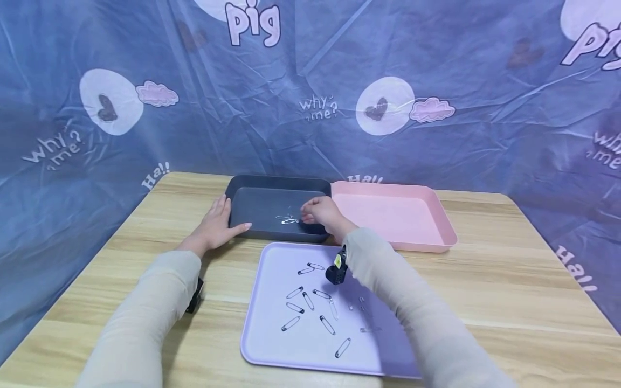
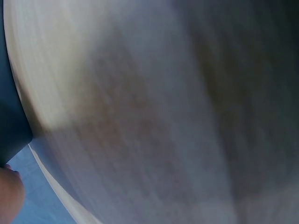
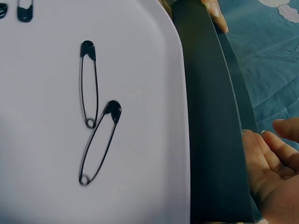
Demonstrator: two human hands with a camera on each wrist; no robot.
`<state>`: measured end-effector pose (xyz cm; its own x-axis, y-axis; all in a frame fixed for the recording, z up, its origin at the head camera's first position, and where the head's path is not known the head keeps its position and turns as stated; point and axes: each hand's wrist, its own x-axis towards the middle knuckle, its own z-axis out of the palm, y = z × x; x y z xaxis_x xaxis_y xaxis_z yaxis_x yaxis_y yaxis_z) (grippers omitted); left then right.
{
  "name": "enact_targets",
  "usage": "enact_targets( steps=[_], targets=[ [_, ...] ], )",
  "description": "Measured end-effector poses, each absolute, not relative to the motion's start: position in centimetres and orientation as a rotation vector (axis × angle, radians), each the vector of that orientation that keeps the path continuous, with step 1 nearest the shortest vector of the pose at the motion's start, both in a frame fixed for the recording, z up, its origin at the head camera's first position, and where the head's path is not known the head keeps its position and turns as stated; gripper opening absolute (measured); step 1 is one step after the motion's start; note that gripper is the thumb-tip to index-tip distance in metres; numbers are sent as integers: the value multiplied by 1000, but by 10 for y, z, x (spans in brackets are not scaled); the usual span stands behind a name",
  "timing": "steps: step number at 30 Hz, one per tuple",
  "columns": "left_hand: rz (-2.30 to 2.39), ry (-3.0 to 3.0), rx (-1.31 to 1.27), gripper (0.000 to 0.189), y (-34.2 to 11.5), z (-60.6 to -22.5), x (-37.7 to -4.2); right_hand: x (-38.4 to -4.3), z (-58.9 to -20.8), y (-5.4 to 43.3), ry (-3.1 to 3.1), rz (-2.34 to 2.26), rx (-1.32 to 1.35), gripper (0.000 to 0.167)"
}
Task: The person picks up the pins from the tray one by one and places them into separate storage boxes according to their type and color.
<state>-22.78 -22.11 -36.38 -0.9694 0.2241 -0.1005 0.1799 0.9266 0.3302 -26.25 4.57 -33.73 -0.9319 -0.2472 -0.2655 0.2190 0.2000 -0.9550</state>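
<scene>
My right hand [image 1: 321,212] hangs over the right part of the dark grey tray [image 1: 252,207], fingers loosely bent. In the right wrist view, its thumb stands apart from the fingers [image 3: 266,158] and nothing shows between them. Several silver safety pins [image 1: 289,220] lie in the dark tray just left of that hand. My left hand [image 1: 216,225] rests against the dark tray's front left corner, fingers extended along the side and thumb at the front rim. Several black safety pins [image 1: 327,325] and some silver safety pins [image 1: 333,310] are scattered on the lilac tray [image 1: 262,334] nearer to me.
A pink tray [image 1: 388,215] stands right beside the dark one. All the trays are on a wooden table [image 1: 495,280], with a blue printed cloth [image 1: 242,118] hanging behind it. My right forearm covers part of the lilac tray.
</scene>
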Motion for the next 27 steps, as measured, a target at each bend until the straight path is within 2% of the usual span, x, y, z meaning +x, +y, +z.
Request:
enact_targets(
  steps=[6, 14, 21, 27],
  targets=[
    [483, 2951, 320, 99, -219, -363, -228, -247, -319, 55, 2110, -1747, -36, 22],
    [482, 2952, 320, 99, -218, -362, -227, -253, -334, 68, 2044, -1837, -69, 12],
    [496, 2953, 319, 99, -217, -361, -227, -241, -323, 76, 2029, -1817, -130, 21],
    [494, 2951, 303, 99, -216, -361, -227, -230, -317, 84, 2000, -1782, -174, 21]
  ],
)
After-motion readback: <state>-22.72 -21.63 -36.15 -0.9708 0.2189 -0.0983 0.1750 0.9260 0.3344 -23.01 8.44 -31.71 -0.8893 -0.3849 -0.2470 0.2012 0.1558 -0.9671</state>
